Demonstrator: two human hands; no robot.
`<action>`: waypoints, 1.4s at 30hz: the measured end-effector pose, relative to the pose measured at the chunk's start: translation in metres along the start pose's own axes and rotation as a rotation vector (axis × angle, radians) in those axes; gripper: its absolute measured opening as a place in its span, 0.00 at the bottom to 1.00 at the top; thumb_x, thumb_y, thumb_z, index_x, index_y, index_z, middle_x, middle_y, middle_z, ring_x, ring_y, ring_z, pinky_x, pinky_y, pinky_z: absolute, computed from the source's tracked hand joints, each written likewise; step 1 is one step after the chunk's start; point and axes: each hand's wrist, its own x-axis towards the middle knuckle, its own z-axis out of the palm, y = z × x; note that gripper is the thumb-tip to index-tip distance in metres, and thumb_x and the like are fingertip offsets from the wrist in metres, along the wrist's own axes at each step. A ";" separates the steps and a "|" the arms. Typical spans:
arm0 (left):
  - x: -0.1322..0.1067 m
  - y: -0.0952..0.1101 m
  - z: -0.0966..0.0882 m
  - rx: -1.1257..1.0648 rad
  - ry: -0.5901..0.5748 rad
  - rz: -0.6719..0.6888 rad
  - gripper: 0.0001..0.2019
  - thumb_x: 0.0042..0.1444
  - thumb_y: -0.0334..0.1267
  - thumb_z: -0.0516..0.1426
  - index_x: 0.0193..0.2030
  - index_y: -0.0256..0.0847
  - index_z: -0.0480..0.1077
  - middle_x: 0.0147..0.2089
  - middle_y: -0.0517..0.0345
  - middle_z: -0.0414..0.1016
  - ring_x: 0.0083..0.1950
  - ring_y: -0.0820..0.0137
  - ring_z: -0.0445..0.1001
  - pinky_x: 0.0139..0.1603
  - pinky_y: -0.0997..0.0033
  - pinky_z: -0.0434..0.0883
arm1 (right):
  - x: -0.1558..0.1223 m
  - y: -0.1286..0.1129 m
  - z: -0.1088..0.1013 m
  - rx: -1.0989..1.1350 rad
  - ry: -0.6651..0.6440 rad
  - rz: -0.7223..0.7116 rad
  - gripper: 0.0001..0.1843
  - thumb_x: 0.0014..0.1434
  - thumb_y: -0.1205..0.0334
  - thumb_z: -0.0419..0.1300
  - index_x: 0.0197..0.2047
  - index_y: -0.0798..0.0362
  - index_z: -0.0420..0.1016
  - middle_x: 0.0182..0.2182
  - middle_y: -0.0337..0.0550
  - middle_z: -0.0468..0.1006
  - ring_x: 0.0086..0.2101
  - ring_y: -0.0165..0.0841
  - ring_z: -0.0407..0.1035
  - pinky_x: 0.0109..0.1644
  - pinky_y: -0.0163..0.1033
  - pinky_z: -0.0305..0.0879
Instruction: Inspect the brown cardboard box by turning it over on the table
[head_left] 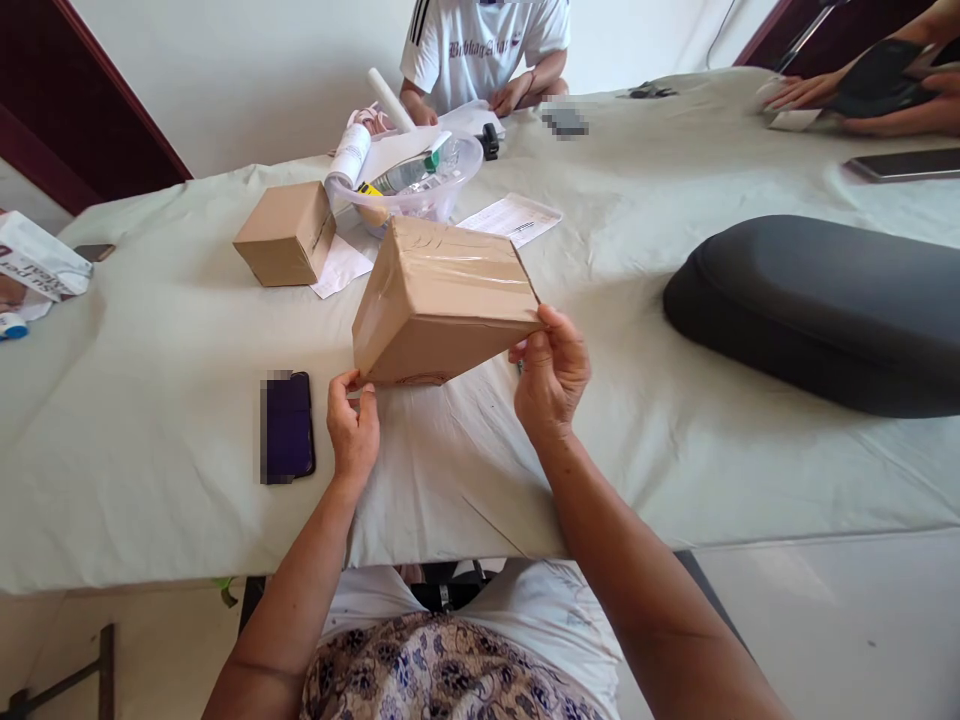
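Note:
Between my two hands a brown cardboard box [457,280] is held tilted over the table, with shiny clear tape across its upper face. My left hand [354,425] pinches its lower left corner between thumb and fingers. On the opposite side, my right hand [553,370] grips the right corner, thumb toward me. A phone [289,427] with a dark screen lies left of my left hand. Beyond it a second, smaller cardboard box [289,235] sits partly over a sheet of paper [343,268]. The box's underside is hidden from me.
A clear plastic basin [450,185] holding a bottle and other items stands behind the box, with a printed paper [514,218] beside it. A large black case [817,310] occupies the right. Across the table sits a person in a white shirt [487,55]; another person's hands [885,100] hold something dark.

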 end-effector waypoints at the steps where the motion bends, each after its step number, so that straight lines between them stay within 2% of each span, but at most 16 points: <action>1: 0.001 -0.002 -0.001 0.059 0.017 0.036 0.14 0.61 0.47 0.58 0.48 0.42 0.67 0.51 0.46 0.75 0.53 0.61 0.76 0.53 0.58 0.75 | -0.002 -0.001 0.000 -0.034 -0.037 -0.026 0.19 0.66 0.44 0.57 0.57 0.36 0.75 0.45 0.41 0.76 0.31 0.30 0.68 0.36 0.42 0.71; 3: 0.002 -0.004 -0.003 0.102 0.012 0.080 0.12 0.59 0.43 0.59 0.47 0.42 0.68 0.53 0.45 0.76 0.55 0.60 0.76 0.55 0.58 0.74 | -0.006 -0.002 0.001 -0.096 -0.098 -0.077 0.20 0.66 0.45 0.57 0.59 0.36 0.74 0.45 0.42 0.76 0.34 0.33 0.70 0.37 0.44 0.72; 5: 0.003 -0.004 -0.003 0.104 -0.012 0.085 0.12 0.57 0.41 0.60 0.47 0.42 0.67 0.51 0.47 0.77 0.53 0.61 0.77 0.55 0.58 0.74 | -0.008 -0.004 0.001 -0.154 -0.139 -0.129 0.21 0.66 0.45 0.57 0.59 0.38 0.73 0.44 0.43 0.77 0.36 0.35 0.70 0.38 0.45 0.73; 9: 0.003 0.000 -0.002 0.147 -0.047 0.081 0.19 0.56 0.41 0.61 0.54 0.42 0.68 0.50 0.47 0.79 0.53 0.59 0.79 0.52 0.58 0.75 | -0.010 -0.012 0.002 -0.185 -0.172 -0.236 0.19 0.68 0.49 0.54 0.58 0.39 0.74 0.40 0.43 0.77 0.37 0.36 0.71 0.43 0.47 0.73; 12: 0.002 0.004 -0.002 0.132 -0.134 0.083 0.23 0.57 0.47 0.61 0.57 0.42 0.69 0.52 0.45 0.79 0.53 0.57 0.79 0.49 0.58 0.77 | -0.010 -0.023 0.001 -0.201 -0.117 -0.282 0.16 0.68 0.48 0.54 0.53 0.41 0.76 0.38 0.42 0.78 0.36 0.37 0.71 0.45 0.50 0.71; 18: 0.001 0.008 -0.002 0.093 -0.202 0.120 0.30 0.57 0.61 0.61 0.57 0.40 0.71 0.52 0.43 0.80 0.53 0.55 0.80 0.50 0.55 0.78 | -0.008 -0.030 0.002 -0.149 0.027 -0.204 0.14 0.68 0.46 0.55 0.43 0.44 0.77 0.35 0.40 0.77 0.33 0.34 0.72 0.41 0.46 0.71; 23: 0.001 0.004 -0.001 0.059 -0.239 0.099 0.30 0.61 0.62 0.56 0.59 0.39 0.69 0.56 0.40 0.79 0.54 0.56 0.81 0.53 0.55 0.78 | -0.007 -0.020 0.005 -0.178 -0.023 -0.131 0.16 0.67 0.45 0.56 0.51 0.41 0.78 0.39 0.42 0.79 0.35 0.35 0.73 0.45 0.49 0.74; 27: 0.002 0.000 0.000 0.083 -0.267 0.096 0.29 0.64 0.61 0.53 0.61 0.40 0.66 0.57 0.41 0.80 0.52 0.57 0.83 0.52 0.56 0.77 | -0.004 -0.018 0.005 -0.246 -0.059 -0.186 0.19 0.67 0.46 0.56 0.57 0.40 0.77 0.36 0.41 0.78 0.33 0.34 0.70 0.47 0.51 0.74; 30: 0.004 -0.001 0.001 0.123 -0.271 0.123 0.26 0.66 0.58 0.51 0.61 0.40 0.66 0.56 0.42 0.80 0.52 0.57 0.83 0.51 0.57 0.77 | -0.002 -0.021 0.004 -0.272 -0.051 -0.208 0.19 0.67 0.48 0.58 0.58 0.40 0.77 0.38 0.43 0.76 0.38 0.36 0.72 0.45 0.49 0.75; 33: 0.005 -0.002 0.001 0.161 -0.259 0.153 0.23 0.67 0.54 0.51 0.60 0.40 0.67 0.55 0.42 0.81 0.53 0.57 0.82 0.53 0.57 0.77 | -0.002 -0.019 0.006 -0.235 -0.105 -0.160 0.22 0.67 0.46 0.56 0.61 0.40 0.75 0.42 0.45 0.77 0.43 0.37 0.72 0.44 0.47 0.75; 37: 0.006 -0.002 0.001 0.224 -0.225 0.129 0.21 0.69 0.52 0.49 0.57 0.39 0.68 0.50 0.43 0.82 0.50 0.56 0.82 0.47 0.58 0.76 | -0.007 -0.003 0.009 -0.118 -0.213 0.024 0.27 0.67 0.48 0.56 0.68 0.42 0.65 0.37 0.40 0.76 0.37 0.32 0.71 0.41 0.41 0.74; 39: 0.007 -0.002 0.000 0.245 -0.220 0.114 0.21 0.69 0.52 0.48 0.56 0.39 0.69 0.49 0.43 0.82 0.49 0.55 0.82 0.46 0.58 0.76 | -0.009 0.005 0.009 -0.140 -0.309 0.143 0.23 0.67 0.51 0.55 0.62 0.46 0.70 0.36 0.40 0.76 0.35 0.31 0.70 0.39 0.39 0.72; 42: 0.008 0.000 -0.001 0.230 -0.238 0.112 0.21 0.69 0.51 0.48 0.58 0.40 0.69 0.50 0.45 0.81 0.51 0.56 0.81 0.49 0.59 0.75 | -0.008 0.010 0.006 -0.314 -0.454 0.263 0.18 0.65 0.58 0.52 0.53 0.50 0.75 0.36 0.41 0.77 0.35 0.32 0.70 0.39 0.40 0.70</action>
